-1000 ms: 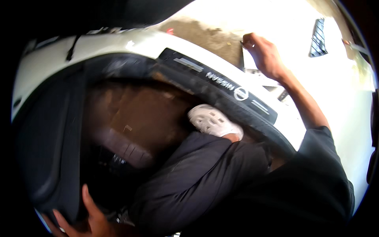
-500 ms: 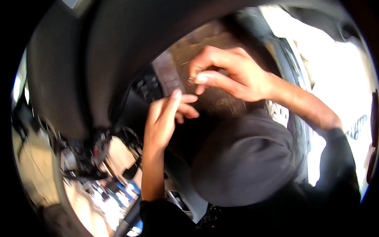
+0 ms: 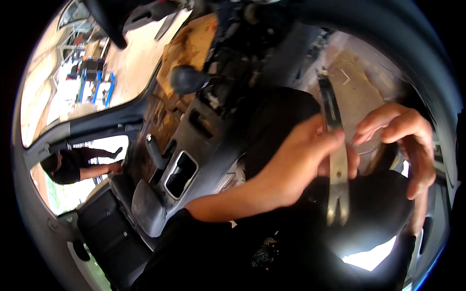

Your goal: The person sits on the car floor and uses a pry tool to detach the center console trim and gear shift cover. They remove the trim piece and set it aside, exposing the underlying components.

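Note:
My left hand (image 3: 310, 153) grips a flat pry tool (image 3: 338, 167) around its middle, thumb pressed along its face. The tool's notched, forked metal end points down toward my lap. Its dark strip-like other end points up and away over the footwell. Just right of the tool is my right hand (image 3: 412, 140). Its fingers are bent but apart, with the thumb hanging low, and I see nothing in them. My dark-clothed knees lie beneath both hands.
I sit in a partly stripped car cabin. To the left are the centre console (image 3: 208, 145) with its cup tray, the round gear knob (image 3: 187, 79) and a handbrake lever (image 3: 154, 149). Another person (image 3: 68, 165) shows through the far window. A bare, dusty footwell (image 3: 357, 77) lies ahead.
The view has swung widely, bringing the console into sight. My left hand, earlier open, now holds the pry tool. My right hand, earlier pinching a small metal piece, has loosened its fingers.

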Available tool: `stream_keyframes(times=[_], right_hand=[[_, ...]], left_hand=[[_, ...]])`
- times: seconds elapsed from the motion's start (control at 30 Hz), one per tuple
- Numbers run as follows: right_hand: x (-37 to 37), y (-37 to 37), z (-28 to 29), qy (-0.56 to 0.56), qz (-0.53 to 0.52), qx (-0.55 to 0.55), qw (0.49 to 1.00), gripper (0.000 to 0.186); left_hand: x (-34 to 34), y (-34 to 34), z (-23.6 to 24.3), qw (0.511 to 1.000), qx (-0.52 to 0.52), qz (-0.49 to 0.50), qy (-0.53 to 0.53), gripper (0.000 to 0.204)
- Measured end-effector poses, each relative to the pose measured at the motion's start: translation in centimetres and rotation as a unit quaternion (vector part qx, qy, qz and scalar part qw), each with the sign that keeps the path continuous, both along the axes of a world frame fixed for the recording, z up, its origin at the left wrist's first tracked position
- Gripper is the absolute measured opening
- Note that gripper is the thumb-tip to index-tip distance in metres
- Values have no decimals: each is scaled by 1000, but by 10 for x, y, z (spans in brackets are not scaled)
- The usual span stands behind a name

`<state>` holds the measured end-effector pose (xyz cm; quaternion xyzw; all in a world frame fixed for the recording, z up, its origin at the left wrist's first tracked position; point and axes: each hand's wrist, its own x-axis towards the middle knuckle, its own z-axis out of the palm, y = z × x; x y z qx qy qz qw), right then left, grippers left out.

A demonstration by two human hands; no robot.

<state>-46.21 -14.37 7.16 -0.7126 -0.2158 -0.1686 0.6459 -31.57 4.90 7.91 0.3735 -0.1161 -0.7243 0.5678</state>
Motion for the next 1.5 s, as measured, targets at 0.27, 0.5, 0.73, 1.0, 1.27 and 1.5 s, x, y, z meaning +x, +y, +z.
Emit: stream_keyframes(times=[0.27, 0.5, 0.73, 1.0, 1.27, 1.5], right_hand=[[129, 20, 29, 224, -92, -177, 954, 36], [245, 40, -14, 162, -143, -247, 945, 56], [305, 59, -70, 212, -8, -298, 931, 41], [320, 63, -80, 144, 5, -238, 960, 43], [310, 57, -88, 201, 35, -248, 947, 72], [310, 51, -89, 178, 135, -141, 964, 61]], left_hand=[[71, 118, 27, 965, -77, -109, -227, 25], [152, 188, 12, 886, -17, 82, -457, 23], [156, 218, -58, 875, 274, 242, -317, 38], [141, 177, -87, 865, 246, 265, -348, 32], [83, 220, -3, 713, 331, 481, -388, 24], [-4, 256, 173, 620, 293, 457, -566, 38]])
